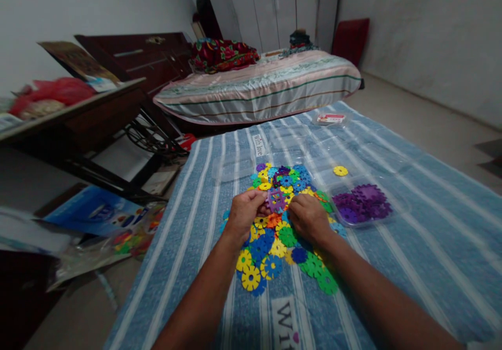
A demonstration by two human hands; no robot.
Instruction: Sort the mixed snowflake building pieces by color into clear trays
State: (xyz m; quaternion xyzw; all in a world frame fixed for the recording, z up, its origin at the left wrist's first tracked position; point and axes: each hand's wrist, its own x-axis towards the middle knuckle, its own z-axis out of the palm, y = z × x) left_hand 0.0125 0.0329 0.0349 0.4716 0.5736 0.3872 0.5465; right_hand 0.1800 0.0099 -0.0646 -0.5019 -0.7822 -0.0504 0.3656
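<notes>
Striped blue mat (392, 266) holds a pile of coloured discs (274, 256), above which left hand (243, 213) and right hand (309, 218) both pinch one purple cluster (276, 201), seemingly slotting pieces together.

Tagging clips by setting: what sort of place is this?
Probably a home bedroom: a mattress with a blanket on it, and a white wardrobe behind. The left hand and right hand hold a purple piece over a striped sheet.

Two bare forearms — left hand (243, 211) and right hand (309, 218) likewise uncovered (bare fingers, bare wrists).
</notes>
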